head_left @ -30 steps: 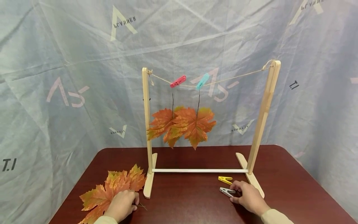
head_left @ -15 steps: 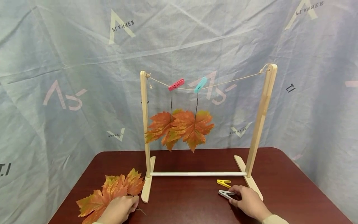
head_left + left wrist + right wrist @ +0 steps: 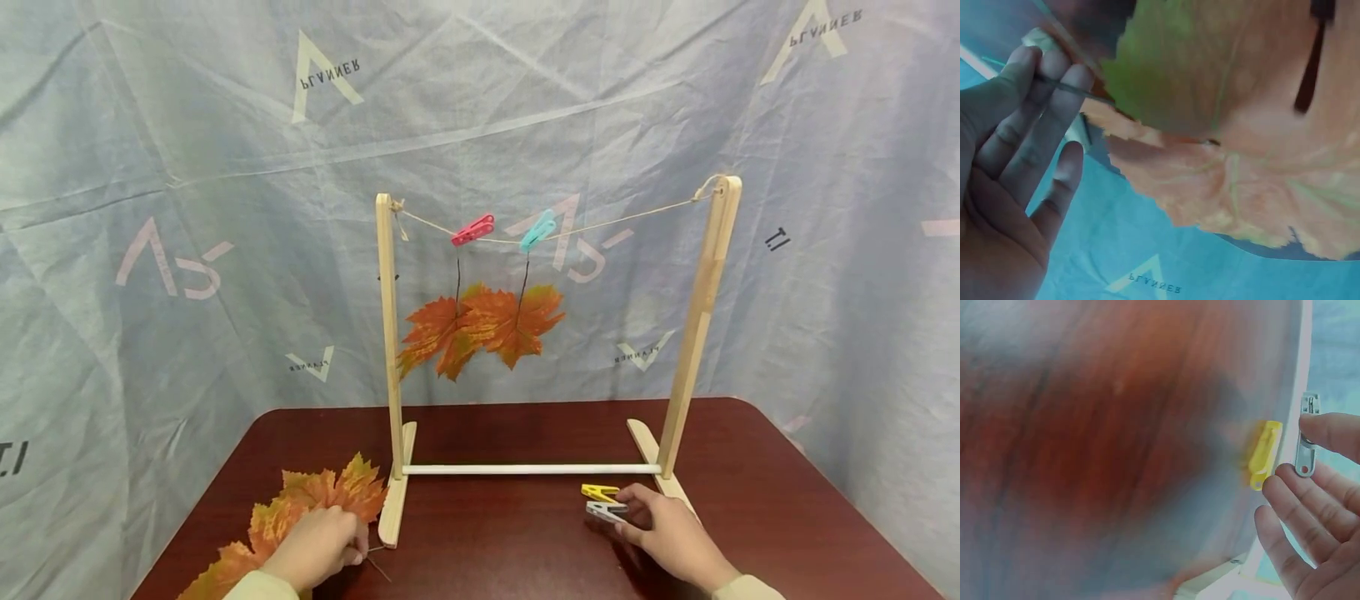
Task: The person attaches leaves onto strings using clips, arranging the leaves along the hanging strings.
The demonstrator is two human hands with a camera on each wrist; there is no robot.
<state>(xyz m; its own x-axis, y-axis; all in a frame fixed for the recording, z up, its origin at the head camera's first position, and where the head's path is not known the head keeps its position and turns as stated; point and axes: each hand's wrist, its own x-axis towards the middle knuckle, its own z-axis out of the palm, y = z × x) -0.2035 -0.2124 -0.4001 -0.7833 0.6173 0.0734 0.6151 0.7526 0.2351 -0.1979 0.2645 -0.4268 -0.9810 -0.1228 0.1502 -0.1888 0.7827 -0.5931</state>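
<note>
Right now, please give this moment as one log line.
left hand: pinches leaf stem; right hand: pinches grey clip; yellow clip: on table; red clip, blue clip: on string

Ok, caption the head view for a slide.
Two leaves hang from a string; below, hands hold a leaf stem and a gray clothespin.

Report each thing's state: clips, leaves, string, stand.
Stand: upright.
String: tied at both ends, sagging.
Pink clip: fastened on the string.
Blue clip: fastened on the string.
Hanging leaves: dangling below those clips, overlapping.
Grey clip: held by the right hand.
Yellow clip: lying on the table, gripping nothing.
Leaf pile: overlapping, one stem pinched by the left hand.
</note>
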